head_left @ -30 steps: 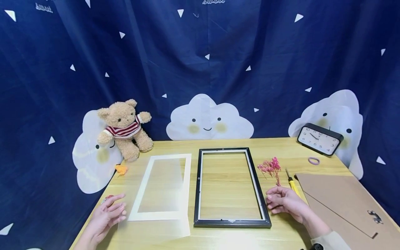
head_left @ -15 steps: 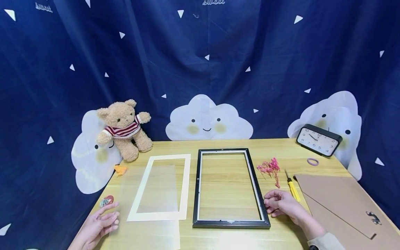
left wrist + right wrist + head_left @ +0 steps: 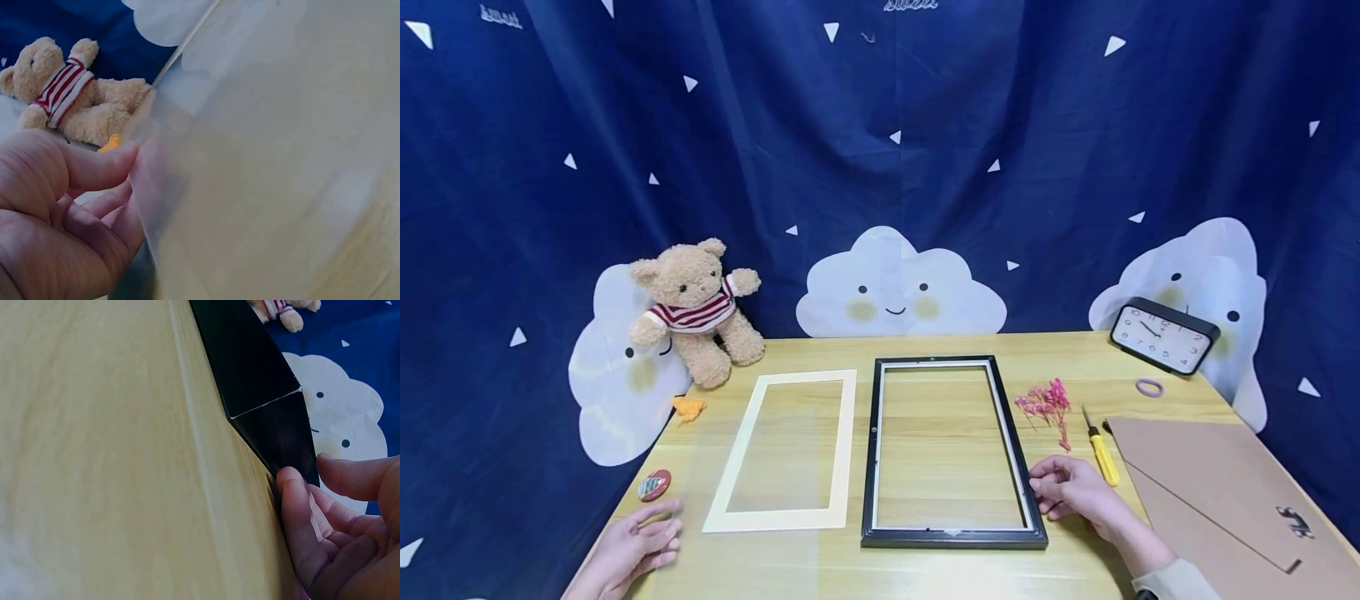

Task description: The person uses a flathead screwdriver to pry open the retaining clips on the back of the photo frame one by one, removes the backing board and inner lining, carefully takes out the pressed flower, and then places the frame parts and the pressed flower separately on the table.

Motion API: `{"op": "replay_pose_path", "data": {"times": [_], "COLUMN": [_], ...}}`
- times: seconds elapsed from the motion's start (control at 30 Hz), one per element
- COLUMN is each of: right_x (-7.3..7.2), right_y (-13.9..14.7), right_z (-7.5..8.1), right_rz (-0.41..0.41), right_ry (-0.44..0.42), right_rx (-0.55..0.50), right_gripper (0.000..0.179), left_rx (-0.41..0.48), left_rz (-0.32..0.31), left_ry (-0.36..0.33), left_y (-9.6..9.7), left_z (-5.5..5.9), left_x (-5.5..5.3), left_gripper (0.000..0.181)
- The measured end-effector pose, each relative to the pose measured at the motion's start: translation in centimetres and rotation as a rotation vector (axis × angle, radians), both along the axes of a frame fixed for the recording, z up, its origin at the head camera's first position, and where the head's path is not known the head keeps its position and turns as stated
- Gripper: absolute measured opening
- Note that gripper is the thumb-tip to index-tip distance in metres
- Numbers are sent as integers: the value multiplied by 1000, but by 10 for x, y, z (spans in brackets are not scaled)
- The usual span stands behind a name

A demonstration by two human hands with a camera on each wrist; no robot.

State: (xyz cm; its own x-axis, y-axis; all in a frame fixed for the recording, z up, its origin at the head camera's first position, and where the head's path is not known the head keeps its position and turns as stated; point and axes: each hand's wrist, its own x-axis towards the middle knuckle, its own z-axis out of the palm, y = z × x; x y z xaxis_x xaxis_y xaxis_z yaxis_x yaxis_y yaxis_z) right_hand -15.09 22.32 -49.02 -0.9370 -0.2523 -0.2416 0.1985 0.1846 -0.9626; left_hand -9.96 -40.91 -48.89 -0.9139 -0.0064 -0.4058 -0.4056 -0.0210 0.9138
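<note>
A clear plastic sheet (image 3: 262, 156) is pinched by its edge between the thumb and fingers of my left hand (image 3: 628, 550), at the table's left side. In the head view the sheet shows only as a faint haze, partly over the white mat (image 3: 775, 521), a rectangular border lying flat. Right of the mat lies a black picture frame (image 3: 955, 538) with a pale inner lip and an open middle. My right hand (image 3: 1075, 492) grips its right side low down, thumb at the upper edge and fingers against the outer side (image 3: 281, 440).
Pink dried flowers (image 3: 1048, 404), a yellow-handled screwdriver (image 3: 1103, 457) and a brown backing board (image 3: 1217, 492) lie on the right. A clock (image 3: 1163, 335) and purple ring (image 3: 1149, 387) are behind them. A teddy bear (image 3: 696, 308), orange piece (image 3: 688, 407) and red round badge (image 3: 654, 485) stand left.
My left hand has moved left and nearer, drawing the clear sheet left across the mat and uncovering the red badge. My right hand stays at the frame's side.
</note>
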Motion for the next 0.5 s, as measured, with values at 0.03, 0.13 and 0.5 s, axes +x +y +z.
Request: {"op": "replay_pose_path", "data": {"times": [0.03, 0.13, 0.5], "right_x": [0, 0, 0], "right_y": [0, 1, 1], "right_z": [0, 0, 0], "right_rz": [-2, -5, -16], "right_ry": [1, 1, -11], "right_rx": [1, 5, 18], "right_gripper": [32, 34, 34], "left_rx": [-39, -193, -622], "left_rz": [24, 113, 100], "left_ry": [6, 25, 101], "left_y": [2, 8, 13], "left_z": [-1, -4, 0], "left_x": [0, -3, -10], "left_gripper": [29, 40, 48]}}
